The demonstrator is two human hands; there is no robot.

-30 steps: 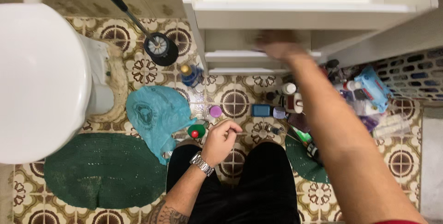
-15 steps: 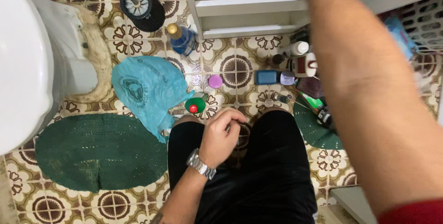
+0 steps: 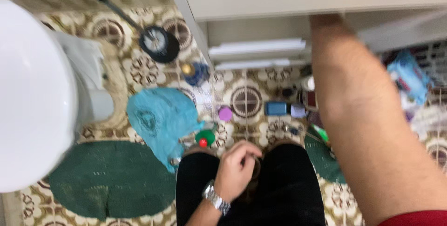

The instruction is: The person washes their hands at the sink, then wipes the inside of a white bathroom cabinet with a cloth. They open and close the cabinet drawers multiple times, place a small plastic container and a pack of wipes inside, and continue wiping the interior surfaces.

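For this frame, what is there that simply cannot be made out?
- Right hand: hidden in the head view, the forearm runs up behind the white cabinet edge.
- Left hand: curled at the knees; any contents are hidden by its fingers.
- Small bottles and jars on the patterned tile floor: motion-blurred, kinds unreadable.
- Blue packet: blurred, near the right edge.

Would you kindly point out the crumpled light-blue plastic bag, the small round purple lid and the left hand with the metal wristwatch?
Crumpled light-blue plastic bag (image 3: 158, 119): head view, middle of the bag.
Small round purple lid (image 3: 226, 113): head view, its top face.
Left hand (image 3: 236, 170): head view, back of the hand.
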